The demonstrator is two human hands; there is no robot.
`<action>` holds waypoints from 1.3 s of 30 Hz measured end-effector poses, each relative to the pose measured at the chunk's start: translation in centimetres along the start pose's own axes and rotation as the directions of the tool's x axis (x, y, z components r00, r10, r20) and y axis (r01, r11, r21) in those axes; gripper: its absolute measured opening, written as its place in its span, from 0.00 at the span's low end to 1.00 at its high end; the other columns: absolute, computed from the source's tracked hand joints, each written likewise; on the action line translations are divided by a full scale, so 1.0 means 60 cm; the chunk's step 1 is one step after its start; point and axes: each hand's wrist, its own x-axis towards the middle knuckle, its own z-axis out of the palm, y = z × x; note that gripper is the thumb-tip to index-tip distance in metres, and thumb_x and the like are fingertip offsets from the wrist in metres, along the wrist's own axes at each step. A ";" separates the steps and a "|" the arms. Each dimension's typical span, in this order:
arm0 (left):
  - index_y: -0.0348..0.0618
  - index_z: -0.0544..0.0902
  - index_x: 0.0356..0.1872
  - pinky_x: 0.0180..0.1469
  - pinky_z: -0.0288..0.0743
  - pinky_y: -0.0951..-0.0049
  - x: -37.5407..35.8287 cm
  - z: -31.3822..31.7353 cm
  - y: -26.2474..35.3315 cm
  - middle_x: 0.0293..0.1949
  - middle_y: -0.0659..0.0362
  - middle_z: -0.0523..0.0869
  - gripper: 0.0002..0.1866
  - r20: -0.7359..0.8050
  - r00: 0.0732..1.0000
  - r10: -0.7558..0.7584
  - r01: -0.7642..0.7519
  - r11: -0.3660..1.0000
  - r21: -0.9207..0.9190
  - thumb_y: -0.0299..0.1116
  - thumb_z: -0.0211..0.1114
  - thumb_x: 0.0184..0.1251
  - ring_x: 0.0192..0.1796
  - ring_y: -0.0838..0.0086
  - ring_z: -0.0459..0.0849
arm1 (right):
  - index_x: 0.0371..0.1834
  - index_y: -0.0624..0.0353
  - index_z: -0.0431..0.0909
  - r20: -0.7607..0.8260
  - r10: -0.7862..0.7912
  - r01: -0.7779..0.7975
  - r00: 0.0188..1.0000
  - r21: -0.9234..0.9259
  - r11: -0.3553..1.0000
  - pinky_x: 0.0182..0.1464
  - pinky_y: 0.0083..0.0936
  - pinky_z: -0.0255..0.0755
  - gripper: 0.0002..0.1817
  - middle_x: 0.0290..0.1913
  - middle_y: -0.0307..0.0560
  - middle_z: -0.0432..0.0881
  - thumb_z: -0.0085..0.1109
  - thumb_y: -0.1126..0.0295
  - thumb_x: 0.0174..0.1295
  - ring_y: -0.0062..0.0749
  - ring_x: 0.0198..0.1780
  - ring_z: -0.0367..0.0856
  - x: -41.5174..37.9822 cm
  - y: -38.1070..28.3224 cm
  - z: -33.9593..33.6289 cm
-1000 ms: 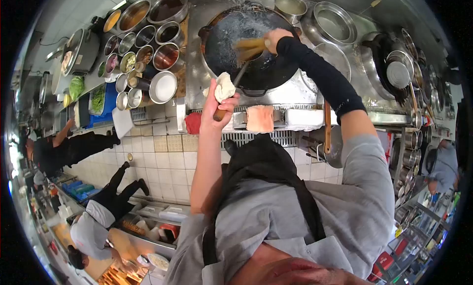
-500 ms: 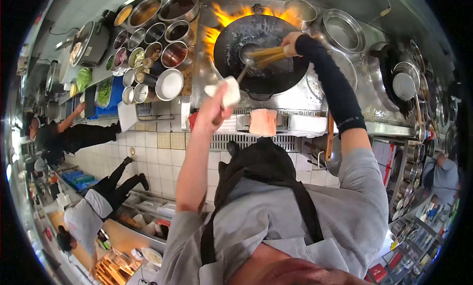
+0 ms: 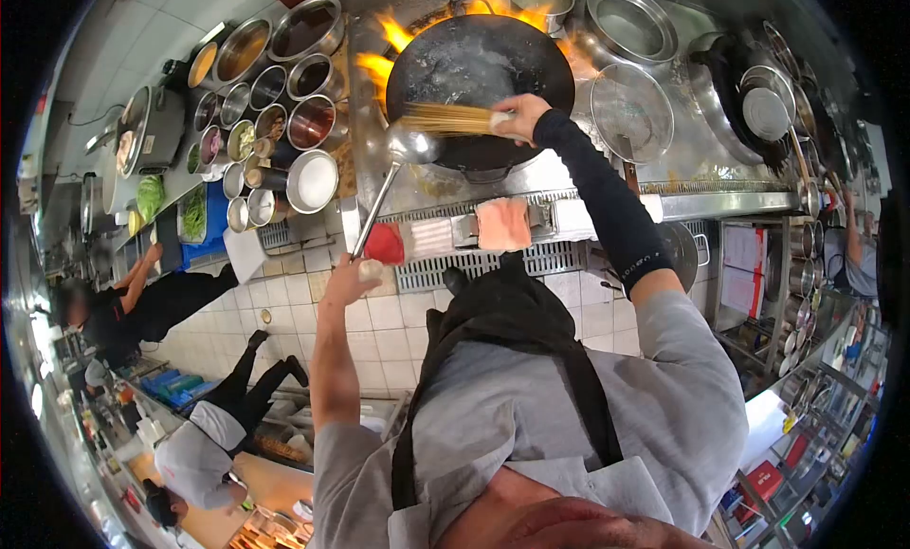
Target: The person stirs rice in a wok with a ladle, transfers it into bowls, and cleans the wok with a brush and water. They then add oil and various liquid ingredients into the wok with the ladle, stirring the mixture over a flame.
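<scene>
A black wok (image 3: 474, 65) sits on the burner with flames (image 3: 379, 61) licking around its far and left rim. My right hand (image 3: 519, 113), in a black sleeve, grips a bamboo wok brush (image 3: 445, 119) whose bristles lie across the wok's near left side. My left hand (image 3: 353, 276) is low by the stove's front edge, shut on the end of a long ladle handle (image 3: 379, 203), with a bit of white cloth at the grip. The ladle's bowl (image 3: 412, 146) rests just outside the wok's left rim.
Several steel seasoning pots (image 3: 284, 122) stand left of the wok. Steel bowls (image 3: 630, 23) and a round strainer (image 3: 630, 108) lie to its right. A pink cloth (image 3: 502, 225) and a red cloth (image 3: 384, 244) hang on the stove front. Other people (image 3: 123, 307) work at the left.
My left hand pulled back and down, drawing the ladle out of the wok to its left rim. The brush swung left across the wok. Flames appeared around the wok.
</scene>
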 end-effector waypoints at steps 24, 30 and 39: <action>0.51 0.79 0.57 0.39 0.81 0.50 0.017 -0.141 0.424 0.50 0.49 0.75 0.27 -0.279 0.912 0.302 -0.264 0.950 0.168 0.46 0.76 0.60 0.39 0.48 0.85 | 0.59 0.48 0.82 -0.556 -0.439 0.131 0.706 -0.507 0.852 0.47 0.42 0.82 0.25 0.40 0.57 0.88 0.70 0.62 0.56 0.54 0.42 0.88 -0.315 -0.100 -0.172; 0.42 0.80 0.58 0.52 0.79 0.55 0.067 -0.149 0.581 0.45 0.49 0.79 0.30 -0.304 0.841 0.449 -0.477 0.879 -0.023 0.46 0.77 0.59 0.47 0.48 0.83 | 0.62 0.51 0.80 -0.601 -0.187 -0.104 0.777 -0.415 0.904 0.52 0.40 0.80 0.28 0.51 0.58 0.87 0.71 0.60 0.56 0.55 0.51 0.86 -0.416 0.063 -0.215; 0.35 0.78 0.61 0.60 0.77 0.58 0.144 0.173 0.753 0.54 0.40 0.82 0.38 -0.117 0.905 0.409 -0.415 0.787 -0.456 0.55 0.77 0.58 0.56 0.49 0.84 | 0.70 0.63 0.71 -0.672 0.380 0.058 0.635 0.532 0.844 0.30 0.22 0.77 0.31 0.40 0.49 0.86 0.68 0.72 0.63 0.26 0.32 0.85 -0.550 0.143 -0.169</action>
